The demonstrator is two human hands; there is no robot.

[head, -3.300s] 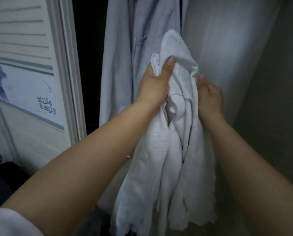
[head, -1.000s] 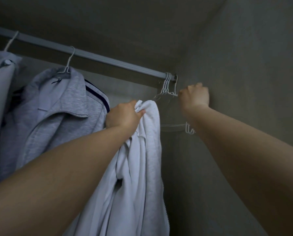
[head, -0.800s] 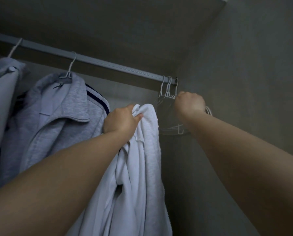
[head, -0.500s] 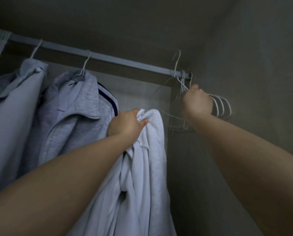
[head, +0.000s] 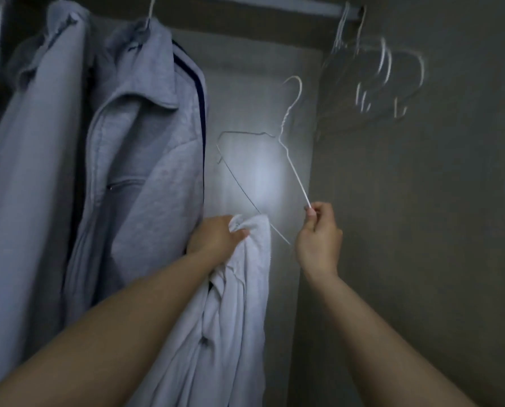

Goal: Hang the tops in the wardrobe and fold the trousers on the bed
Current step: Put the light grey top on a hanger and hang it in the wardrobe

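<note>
Right hand [head: 318, 236] pinches the lower end of one sloping arm of a white wire hanger [head: 286, 154], thumb against curled fingers. The hanger stands free of the rail [head: 274, 1], tilted, hook uppermost, up and to the left of that hand.

Left hand [head: 216, 239] grips a bunched white top [head: 239, 304] at its upper edge, fingers curled into the cloth. The rest of the top hangs straight down below that hand, along the forearm. The hanger's bottom wire runs just behind the top's gathered edge; contact cannot be told.

Left of the left hand: a grey collared jacket [head: 145, 160] already hung, and a second pale garment [head: 24, 171] beyond it. Above and right of the right hand: spare hangers [head: 377, 77] on the rail, blurred.

Step in hand, as judged: getting the hanger into the top.

Risks:
- The pinch is at one end only, so the hanger may swing or twist when cloth loads it.
- The top is bunched with no neck opening visible; the wire could enter a sleeve or a fold instead.
- A thin wire shoulder may let the top slide off if seated unevenly.
- The hook could snag the grey jacket on the way back to the rail.
</note>
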